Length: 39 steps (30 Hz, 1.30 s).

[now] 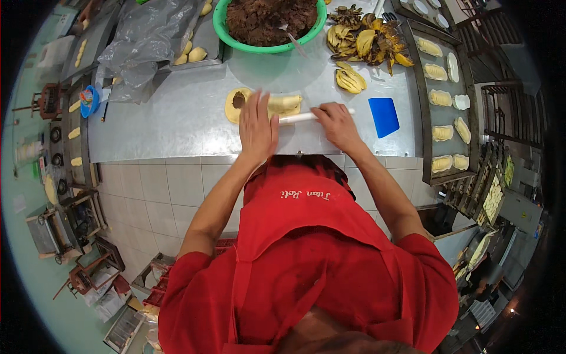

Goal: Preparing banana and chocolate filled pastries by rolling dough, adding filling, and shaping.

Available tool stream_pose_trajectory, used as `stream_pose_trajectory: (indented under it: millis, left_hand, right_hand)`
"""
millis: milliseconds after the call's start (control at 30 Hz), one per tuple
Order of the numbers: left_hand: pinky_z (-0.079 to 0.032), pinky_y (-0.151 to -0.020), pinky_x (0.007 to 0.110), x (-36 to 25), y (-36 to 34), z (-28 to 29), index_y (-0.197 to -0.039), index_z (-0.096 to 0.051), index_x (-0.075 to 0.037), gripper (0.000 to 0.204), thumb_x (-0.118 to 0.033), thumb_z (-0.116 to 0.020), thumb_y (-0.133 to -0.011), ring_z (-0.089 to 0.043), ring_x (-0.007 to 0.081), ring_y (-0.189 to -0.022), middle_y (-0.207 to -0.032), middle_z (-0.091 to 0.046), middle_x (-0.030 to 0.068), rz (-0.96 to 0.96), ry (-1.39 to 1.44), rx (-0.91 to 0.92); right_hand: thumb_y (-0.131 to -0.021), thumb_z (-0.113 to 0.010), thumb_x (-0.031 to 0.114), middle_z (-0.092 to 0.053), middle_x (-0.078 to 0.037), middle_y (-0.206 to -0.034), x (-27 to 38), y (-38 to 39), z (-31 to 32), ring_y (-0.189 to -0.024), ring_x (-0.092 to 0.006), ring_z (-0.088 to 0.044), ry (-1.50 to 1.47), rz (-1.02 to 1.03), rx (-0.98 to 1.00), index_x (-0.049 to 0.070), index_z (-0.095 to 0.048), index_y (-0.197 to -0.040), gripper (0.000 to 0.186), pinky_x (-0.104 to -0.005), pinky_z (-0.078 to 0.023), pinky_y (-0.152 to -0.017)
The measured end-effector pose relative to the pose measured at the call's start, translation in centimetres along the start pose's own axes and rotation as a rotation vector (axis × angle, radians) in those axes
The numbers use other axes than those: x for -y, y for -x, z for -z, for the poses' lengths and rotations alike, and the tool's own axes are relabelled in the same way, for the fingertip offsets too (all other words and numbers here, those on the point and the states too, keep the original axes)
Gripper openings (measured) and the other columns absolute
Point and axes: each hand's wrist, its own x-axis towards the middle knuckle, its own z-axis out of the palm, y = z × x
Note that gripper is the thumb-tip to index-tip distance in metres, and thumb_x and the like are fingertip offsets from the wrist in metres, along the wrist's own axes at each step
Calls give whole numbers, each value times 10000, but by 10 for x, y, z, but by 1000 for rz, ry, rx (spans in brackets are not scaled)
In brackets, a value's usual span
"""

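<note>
Overall, the largest item is the metal worktop [177,130], its front edge running left to right directly before the person's red apron [312,218]. At its right end stands a long dark tray [448,115], its long axis directed away from the person, carrying pale shaped pieces [442,133] in two columns. At the far left, a crumpled clear plastic sheet [147,53] lies partly over a second tray. At the far middle sits a round green basin [270,48] containing a brown mass [265,20]; to its right is a heap of yellow and blackened bananas [377,41].

Both hands are near the front edge. The left hand [258,124] is palm down, fingers extended and pointing away from the person, with nothing visibly gripped; motion blurs it. The right hand [337,127] is half curled, palm down, over the pin; whether it grips or only presses cannot be told.

The dough [285,105] lies flat on the worktop, just beyond the pin. Its long axis runs left to right, roughly parallel to the front edge; the left hand covers its middle. The white rolling pin [298,118] has nearly the same axis, its exposed right end angled slightly away from the person; its left end is hidden. A blue scraper [384,117] lies flat to the right. Smallest is a brown filling portion [238,100] on the dough's rounded left end.
</note>
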Motion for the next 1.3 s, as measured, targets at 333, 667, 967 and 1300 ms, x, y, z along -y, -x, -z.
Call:
stream_pose_trajectory:
  millis: [333, 667, 967, 1300]
  left_hand:
    - [-149, -1357, 557, 38, 0, -30, -1682, -298, 83, 776, -353, -539, -1088, -243, 390, -1668, -1778, -278, 267, -57, -410, 160]
    - [-182, -1357, 538, -16, 89, -9, -1694, -259, 84, 763, -310, -532, -1101, -237, 429, -1663, -1778, -261, 281, 8, -223, 284]
    - [-210, -1350, 549, -40, 73, -55, -1711, -327, -18, 718, -364, -526, -1113, -255, 439, -1650, -1786, -315, 178, -78, -182, 305]
    - [-193, -1334, 602, -43, 66, -53, -1723, -338, -81, 667, -338, -502, -1130, -268, 436, -1647, -1783, -322, 188, -102, -178, 290]
  right_hand:
    - [-948, -780, 146, -640, -154, -1237, 13, -10, -32, -1149, -365, -614, -201, -116, -191, 17, -702, -1289, 372, -466, -496, -974]
    - [-920, -779, 130, -685, -106, -1190, 38, 56, -7, -1144, -336, -617, -179, -122, 6, 76, -733, -1277, 364, -472, -487, -939]
    - [-894, -804, 133, -643, -218, -1278, -18, 25, 13, -1196, -434, -573, 124, -584, -294, -18, -663, -1358, 508, -568, -482, -1030]
    - [-849, -912, 448, -632, -325, -1412, -85, 63, 105, -1330, -488, -607, 369, -1092, 229, -49, -475, -1490, 922, -582, -512, -1099]
